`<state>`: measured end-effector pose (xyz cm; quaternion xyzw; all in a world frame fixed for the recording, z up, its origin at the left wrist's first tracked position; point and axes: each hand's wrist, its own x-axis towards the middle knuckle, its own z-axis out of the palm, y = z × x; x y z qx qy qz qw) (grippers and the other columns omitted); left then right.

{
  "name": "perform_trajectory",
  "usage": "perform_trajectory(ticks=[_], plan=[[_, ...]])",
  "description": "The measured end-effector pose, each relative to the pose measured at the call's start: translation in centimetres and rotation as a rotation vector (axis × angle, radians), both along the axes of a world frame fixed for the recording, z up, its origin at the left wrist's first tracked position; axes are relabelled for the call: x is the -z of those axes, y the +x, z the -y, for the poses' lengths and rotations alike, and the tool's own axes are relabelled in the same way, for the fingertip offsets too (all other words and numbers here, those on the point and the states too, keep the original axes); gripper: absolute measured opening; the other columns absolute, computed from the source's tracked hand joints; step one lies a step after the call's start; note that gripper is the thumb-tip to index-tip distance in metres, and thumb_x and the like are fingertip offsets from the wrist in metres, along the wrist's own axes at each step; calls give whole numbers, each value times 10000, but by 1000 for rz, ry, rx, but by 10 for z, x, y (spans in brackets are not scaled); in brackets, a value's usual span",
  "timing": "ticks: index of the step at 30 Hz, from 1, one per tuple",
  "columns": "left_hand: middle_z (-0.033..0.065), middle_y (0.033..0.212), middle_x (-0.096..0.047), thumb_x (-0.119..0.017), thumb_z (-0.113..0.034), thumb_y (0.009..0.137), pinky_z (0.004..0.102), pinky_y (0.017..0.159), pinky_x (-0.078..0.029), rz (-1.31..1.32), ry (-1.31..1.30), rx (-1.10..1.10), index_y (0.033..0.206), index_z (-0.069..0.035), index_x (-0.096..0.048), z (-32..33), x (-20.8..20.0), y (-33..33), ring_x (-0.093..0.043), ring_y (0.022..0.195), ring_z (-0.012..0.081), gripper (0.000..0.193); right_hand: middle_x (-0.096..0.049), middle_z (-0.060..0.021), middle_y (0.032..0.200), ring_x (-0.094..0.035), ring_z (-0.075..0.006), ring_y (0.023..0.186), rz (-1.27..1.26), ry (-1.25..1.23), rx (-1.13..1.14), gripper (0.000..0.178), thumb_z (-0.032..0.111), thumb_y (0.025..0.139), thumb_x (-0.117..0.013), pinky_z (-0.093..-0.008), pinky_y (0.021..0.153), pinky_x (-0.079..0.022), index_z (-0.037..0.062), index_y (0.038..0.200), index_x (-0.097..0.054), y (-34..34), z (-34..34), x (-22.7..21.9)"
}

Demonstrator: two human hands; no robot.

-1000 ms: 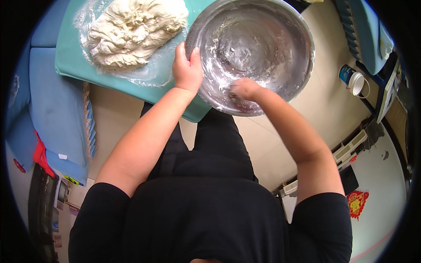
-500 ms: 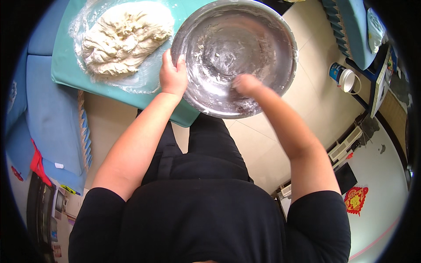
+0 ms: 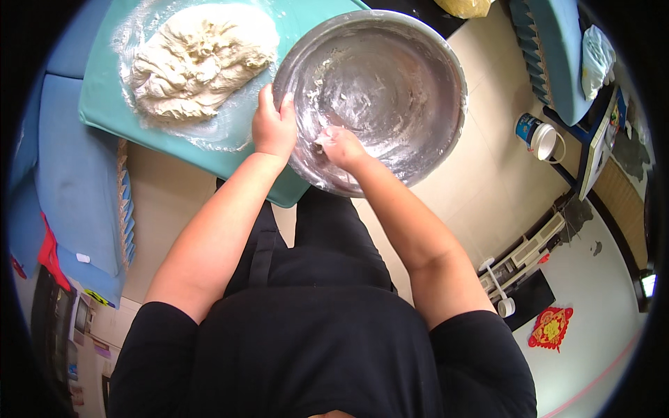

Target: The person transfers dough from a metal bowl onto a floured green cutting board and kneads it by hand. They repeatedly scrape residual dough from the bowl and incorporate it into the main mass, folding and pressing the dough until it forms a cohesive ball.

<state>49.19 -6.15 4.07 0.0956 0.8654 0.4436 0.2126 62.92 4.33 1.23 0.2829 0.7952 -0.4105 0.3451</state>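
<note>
A large metal bowl [image 3: 435, 104] is tilted at the edge of the teal table [image 3: 104, 101], its inside smeared with flour and bits of dough. My left hand [image 3: 274, 127] grips the bowl's left rim, thumb showing at the edge and the other fingers partly hidden. Inside the bowl, my right hand [image 3: 341, 148] presses at the lower left part of the wall. Its flour-whitened fingers are curled together, and whatever they may hold is hidden. A big, rough mound of dough [image 3: 202, 59] lies on the floured tabletop, left of the bowl.
A blue sofa [image 3: 77, 174] stands at the left beside the table. On the tiled floor to the right is a white and blue bucket [image 3: 541, 139], near another blue seat [image 3: 554, 56]. A yellowish bag [image 3: 463, 7] shows at the top edge.
My right hand has swept left across the inside of the bowl, toward my left hand. The bowl sits slightly lower in view, and my left hand keeps its hold on the rim.
</note>
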Motion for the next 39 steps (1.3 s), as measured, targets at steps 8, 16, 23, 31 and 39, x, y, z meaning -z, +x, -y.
perform_trajectory(ticks=[8,16,23,31,39], plan=[[255,850,-604,-529,-179,853,446,674,-463,-19,4,86,1167,-7,-399,4,-1,-3,-589,785,420,381,-642,-187,844,-627,-319,789,258,563,-27,297,265,788,-513,-386,733,-495,15,810,-672,-22,-153,-8],[195,953,-617,-537,-148,859,361,737,-477,85,-118,116,1174,-9,-404,-3,-10,-6,-623,841,306,370,-594,-250,934,-572,-369,908,-240,82,169,287,234,816,-470,-433,820,-456,-10,915,-585,-105,-16,1],[161,892,-631,-587,-116,722,323,775,-453,674,10,25,1081,59,-507,10,-11,-20,-611,860,254,408,-610,-195,793,-597,-342,750,-129,30,254,153,185,772,-578,-388,682,-472,43,815,-617,16,-24,-43],[57,904,-638,-463,16,750,256,720,-445,392,210,178,1152,-2,-541,-2,-119,-36,-576,781,118,410,-584,-39,675,-516,-80,613,-422,14,986,141,134,846,-589,-224,579,-430,-5,845,-614,11,-71,-117],[197,1259,-490,-440,110,732,271,974,-332,-21,391,246,1209,40,-498,-5,-237,-39,-429,1224,241,485,-585,-174,806,-546,-365,732,-1101,530,632,178,194,838,-560,-415,648,-438,21,802,-586,-99,-107,-218]])
